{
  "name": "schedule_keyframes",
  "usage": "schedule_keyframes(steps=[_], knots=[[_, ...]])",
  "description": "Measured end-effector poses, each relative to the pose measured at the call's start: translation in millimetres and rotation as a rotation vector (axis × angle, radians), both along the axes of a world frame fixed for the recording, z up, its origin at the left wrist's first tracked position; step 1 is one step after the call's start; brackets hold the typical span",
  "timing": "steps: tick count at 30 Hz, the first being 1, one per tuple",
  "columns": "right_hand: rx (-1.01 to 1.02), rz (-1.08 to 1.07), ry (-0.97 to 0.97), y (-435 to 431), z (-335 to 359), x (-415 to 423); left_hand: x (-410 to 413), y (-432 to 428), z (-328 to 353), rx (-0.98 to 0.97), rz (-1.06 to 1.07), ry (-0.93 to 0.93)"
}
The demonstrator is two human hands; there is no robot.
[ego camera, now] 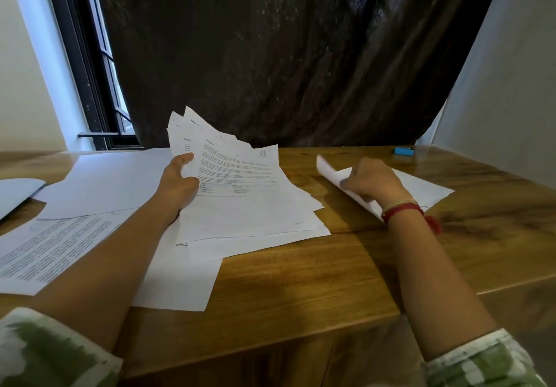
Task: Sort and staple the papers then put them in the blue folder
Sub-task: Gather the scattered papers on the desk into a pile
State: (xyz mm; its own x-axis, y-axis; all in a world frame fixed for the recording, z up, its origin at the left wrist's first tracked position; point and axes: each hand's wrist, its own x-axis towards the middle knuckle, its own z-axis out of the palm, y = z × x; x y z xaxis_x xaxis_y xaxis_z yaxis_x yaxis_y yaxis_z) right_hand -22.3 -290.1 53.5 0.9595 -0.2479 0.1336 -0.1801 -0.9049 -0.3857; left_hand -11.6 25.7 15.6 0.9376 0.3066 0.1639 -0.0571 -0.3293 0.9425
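Currently: left hand [180, 182] grips fanned printed pages [240, 173] at the middle of the desk [301, 284]; right hand [373, 180] pinches one curled sheet [329, 171] toward its right side. Risk: loose fan slips apart, order lost; tight curl may crease.

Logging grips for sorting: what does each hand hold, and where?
The left hand grips a fanned stack of papers by its left edge. The right hand holds a single sheet by its left edge, curled up off the table.
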Motion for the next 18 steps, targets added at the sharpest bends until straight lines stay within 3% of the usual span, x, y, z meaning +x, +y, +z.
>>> schedule_keyframes(steps=[6,9,12,16,18], knots=[[1.084,0.291,0.002,39,16,-25,0,2,-2,0.012,-0.045,-0.062],[1.378,0.506,0.061,57,11,-26,0,3,-3,-0.009,-0.093,-0.067],[1.220,0.694,0.019,61,5,-15,4,8,-4,-0.050,-0.133,-0.039],[0.367,0.756,0.051,41,-9,-1,6,12,-5,-0.150,-0.140,0.004],[0.193,0.747,0.127,36,-17,0,6,9,-4,-0.128,-0.109,0.033]])
